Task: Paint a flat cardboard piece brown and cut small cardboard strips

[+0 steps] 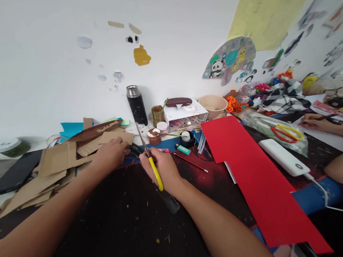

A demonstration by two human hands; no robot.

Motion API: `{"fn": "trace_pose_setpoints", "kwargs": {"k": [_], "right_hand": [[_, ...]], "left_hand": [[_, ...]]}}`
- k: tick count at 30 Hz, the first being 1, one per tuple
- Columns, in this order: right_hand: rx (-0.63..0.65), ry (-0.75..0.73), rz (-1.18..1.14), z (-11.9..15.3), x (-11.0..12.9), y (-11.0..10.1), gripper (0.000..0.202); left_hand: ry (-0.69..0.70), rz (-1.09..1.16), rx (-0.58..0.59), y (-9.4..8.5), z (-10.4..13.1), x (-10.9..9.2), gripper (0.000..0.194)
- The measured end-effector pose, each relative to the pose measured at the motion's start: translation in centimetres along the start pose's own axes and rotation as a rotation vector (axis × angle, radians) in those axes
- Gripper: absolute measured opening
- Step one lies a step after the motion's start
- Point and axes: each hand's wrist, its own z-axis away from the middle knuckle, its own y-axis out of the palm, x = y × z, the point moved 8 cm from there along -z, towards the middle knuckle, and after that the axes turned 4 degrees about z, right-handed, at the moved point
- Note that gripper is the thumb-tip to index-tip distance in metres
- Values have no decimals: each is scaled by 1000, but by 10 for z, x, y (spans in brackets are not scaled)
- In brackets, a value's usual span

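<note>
My right hand (162,168) grips a pair of scissors (156,174) with yellow handles, its blades pointing up and away. Below that hand, a clear ruler-like strip (171,203) lies on the dark mat; whether the hand also touches it I cannot tell. My left hand (113,152) reaches over the cut cardboard pieces (57,158) with its fingers curled down. Several dark tools (134,150) lie just beside its fingertips. What the fingers hold, if anything, is hidden.
A black thermos (136,105) stands by the wall, near a white box (185,115) and small pots. Red sheets (250,170) cover the mat's right side, beside a white device (283,158) with a cable. Another person's hand (312,121) holds a pen at far right.
</note>
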Motion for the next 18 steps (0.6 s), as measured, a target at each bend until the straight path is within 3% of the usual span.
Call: {"fn": "trace_pose_setpoints", "kwargs": {"k": [5, 9, 11, 15, 18], "right_hand": [[26, -34, 11, 1, 5, 0, 34], [96, -39, 80, 2, 7, 3, 33], [135, -34, 114, 3, 8, 6, 31], [213, -33, 148, 8, 11, 15, 33], [288, -61, 230, 15, 14, 29, 38]], "left_hand": [[-18, 66, -45, -8, -1, -6, 19], [-58, 163, -126, -29, 7, -9, 9], [-121, 222, -195, -48, 21, -3, 14], [-286, 368, -356, -92, 69, 19, 47], [-419, 703, -476, -106, 105, 29, 54]]}}
